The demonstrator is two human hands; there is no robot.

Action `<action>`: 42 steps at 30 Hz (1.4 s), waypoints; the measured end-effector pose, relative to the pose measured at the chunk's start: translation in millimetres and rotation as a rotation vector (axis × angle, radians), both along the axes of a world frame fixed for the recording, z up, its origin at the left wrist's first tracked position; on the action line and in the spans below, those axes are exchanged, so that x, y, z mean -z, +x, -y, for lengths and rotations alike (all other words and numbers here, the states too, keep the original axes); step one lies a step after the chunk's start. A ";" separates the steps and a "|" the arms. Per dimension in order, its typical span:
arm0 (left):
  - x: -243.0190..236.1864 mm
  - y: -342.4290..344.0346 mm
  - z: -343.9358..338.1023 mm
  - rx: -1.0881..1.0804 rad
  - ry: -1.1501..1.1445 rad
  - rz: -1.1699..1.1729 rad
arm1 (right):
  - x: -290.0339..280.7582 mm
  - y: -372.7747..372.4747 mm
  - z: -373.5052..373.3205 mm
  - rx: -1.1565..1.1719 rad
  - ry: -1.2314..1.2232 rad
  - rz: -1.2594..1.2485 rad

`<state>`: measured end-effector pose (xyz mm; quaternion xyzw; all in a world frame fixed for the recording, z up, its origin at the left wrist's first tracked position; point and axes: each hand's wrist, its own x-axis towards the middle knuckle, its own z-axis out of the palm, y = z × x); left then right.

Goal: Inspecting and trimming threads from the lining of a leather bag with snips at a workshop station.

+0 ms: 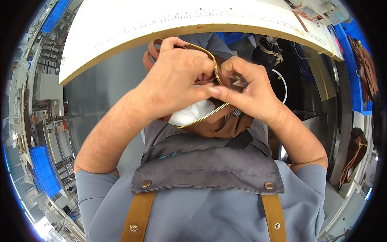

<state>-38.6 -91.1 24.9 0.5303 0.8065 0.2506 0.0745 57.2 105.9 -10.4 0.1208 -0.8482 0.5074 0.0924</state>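
In front of my lap hangs a brown bag [217, 130], its mouth parted along a gold-toothed zipper [203, 118]. White filling [189, 115] shows inside the opening. My left hand [177, 74] is closed on the bag's far side, beside the zipper, with its fingers bent in toward the mouth. Opposite it, my right hand [252, 86] pinches the bag's edge, its thumb meeting the left thumb over the opening. What the fingertips hold exactly is hidden. Brown strap loops [149, 57] stick out beyond my left hand.
A white table [133, 26] with ruler markings curves along the far side. Small items and cords lie at its right end. Blue bins [360, 105] holding brown bags stand at the right. A grey apron [205, 169] covers my lap; another blue bin [45, 169] is at the left.
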 end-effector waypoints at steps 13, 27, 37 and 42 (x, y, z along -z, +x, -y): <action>7.4 3.1 4.8 0.042 0.109 -0.084 | -13.9 0.9 -3.3 -0.030 -0.195 0.274; 6.7 10.9 -2.6 -0.102 0.200 -0.256 | -9.6 -2.6 -4.9 0.111 0.044 -0.083; 8.1 14.6 -6.5 -0.173 0.196 -0.159 | -17.9 -1.7 -5.2 -0.002 -0.386 0.463; 0.2 14.4 -3.9 -0.153 0.154 -0.075 | -7.2 -1.7 -7.4 -0.071 -0.428 0.364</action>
